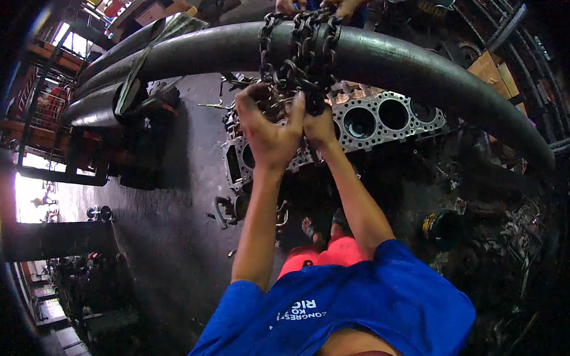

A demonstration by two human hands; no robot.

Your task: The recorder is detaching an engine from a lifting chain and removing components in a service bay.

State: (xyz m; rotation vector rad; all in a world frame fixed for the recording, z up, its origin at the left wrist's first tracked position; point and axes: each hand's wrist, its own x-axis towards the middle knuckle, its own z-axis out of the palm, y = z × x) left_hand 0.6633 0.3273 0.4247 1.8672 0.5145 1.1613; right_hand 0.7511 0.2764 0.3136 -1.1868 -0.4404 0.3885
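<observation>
Over at far left, dark pipe ends (94, 113) sit bunched by a pale strap (134, 69). Moving across, the left hand (269, 136) bows its fingers around the lower links of the chain (297, 43); gripping or not, I can't tell! Up top, the loops look done, slung over the thick pipe (415, 54), a co-worker's hands (342, 4) beside them. Right hand (321, 130) tucks under the links, fingers hidden, no call there. Rightward below, the engine block (375, 136) shows open bores; the chain's lower end looks unsettled.
</observation>
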